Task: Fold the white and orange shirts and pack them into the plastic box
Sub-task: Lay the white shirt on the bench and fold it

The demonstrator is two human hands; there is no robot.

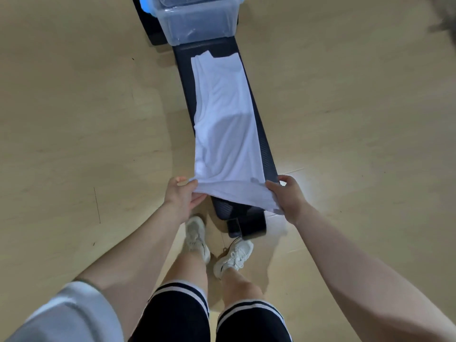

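We count one white shirt point(225, 124), stretched lengthwise along one long dark bench point(265, 149) that runs from near to far. At the far end we see one clear plastic box point(197, 19). We count two hands: one left hand point(182, 196) and one right hand point(288, 197), each at a near corner of the shirt. Below them we count two legs and two pale sneakers, one left point(196, 236), one right point(233, 256).

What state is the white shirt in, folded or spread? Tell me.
Partly folded: white shirt lies as a long narrow strip on the dark bench, near end lifted.
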